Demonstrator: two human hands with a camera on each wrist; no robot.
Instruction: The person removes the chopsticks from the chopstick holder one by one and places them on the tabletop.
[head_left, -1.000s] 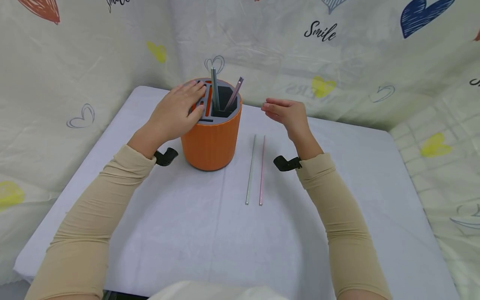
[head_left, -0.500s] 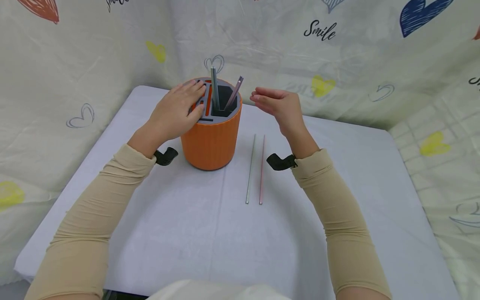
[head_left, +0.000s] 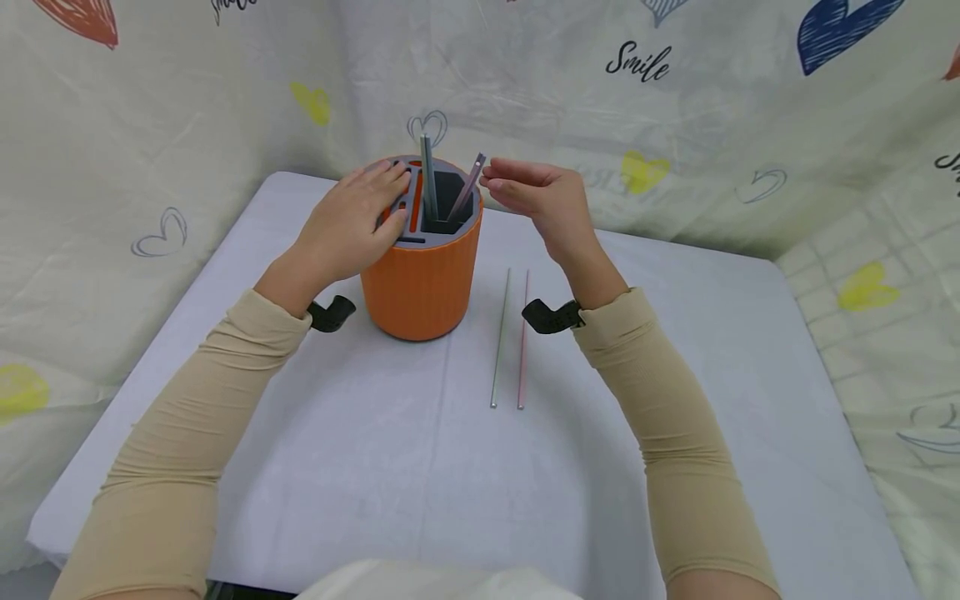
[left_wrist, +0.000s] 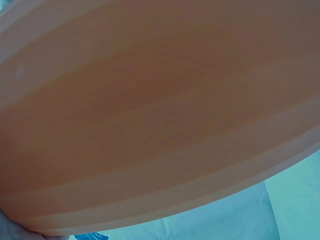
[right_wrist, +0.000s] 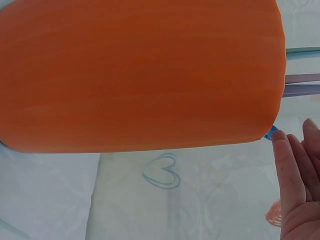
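An orange round holder (head_left: 420,292) with a grey slotted top stands near the back of the table. My left hand (head_left: 352,217) rests on its top left side, fingers spread over the slots. Upright in the large right compartment are slim teal chopstick-like sticks (head_left: 429,179); similar purple sticks (head_left: 467,190) lean right. My right hand (head_left: 551,200), fingers straight, is just right of the purple sticks and holds nothing; in the right wrist view a gap separates its fingers (right_wrist: 287,165) from them. In the left wrist view the holder's wall (left_wrist: 160,115) hides most of that hand.
A thin green stick (head_left: 501,337) and a thin pink stick (head_left: 522,367) lie side by side on the white-covered table (head_left: 360,467), right of the holder. A printed curtain (head_left: 525,92) hangs close behind the table and along both sides.
My right hand has moved left and away from me, up towards the purple sticks. The left hand and holder have stayed in place.
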